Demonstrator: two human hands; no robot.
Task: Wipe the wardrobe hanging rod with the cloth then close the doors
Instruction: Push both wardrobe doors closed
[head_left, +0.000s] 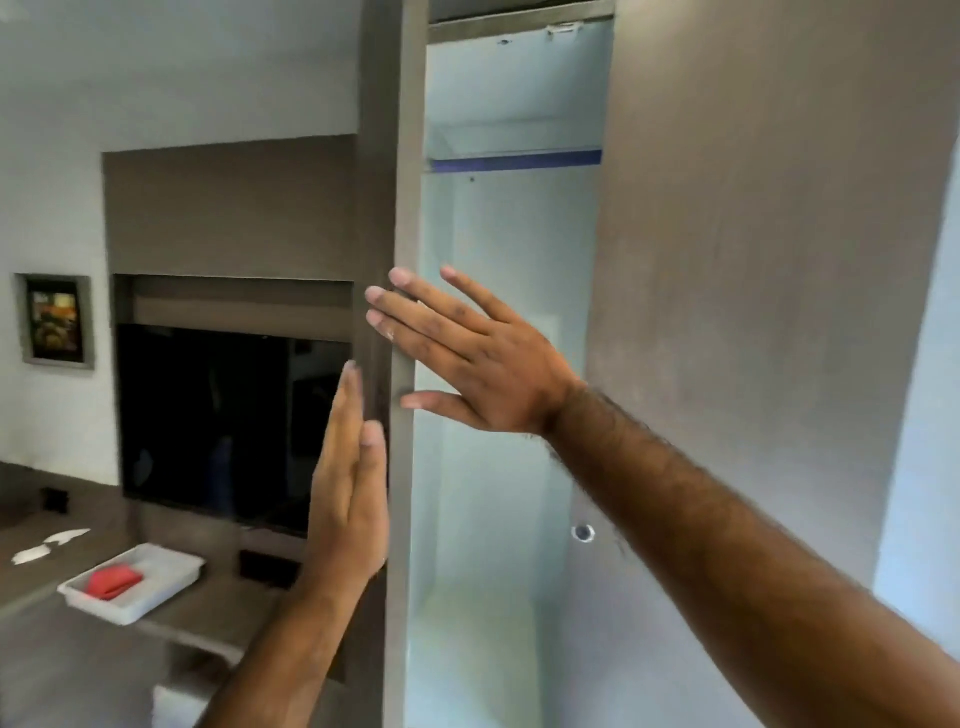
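The wardrobe's left door (402, 156) stands edge-on in front of me, grey-brown. My left hand (350, 493) lies flat, fingers straight, against the door's outer face. My right hand (467, 353) is spread open, its fingertips on the door's edge. Behind them the pale wardrobe interior (509, 312) is open, with a blue-edged shelf (514, 161) high up. The right door (753, 260) covers the right side. A red cloth (111, 581) lies in a white tray (171, 582) at the lower left. No hanging rod is visible.
A dark TV screen (218, 421) hangs on the wall left of the wardrobe, above a brown counter (62, 639). A framed picture (54, 322) is on the far left wall. White scraps (47, 545) lie on the counter. A round metal fitting (583, 533) shows low in the wardrobe.
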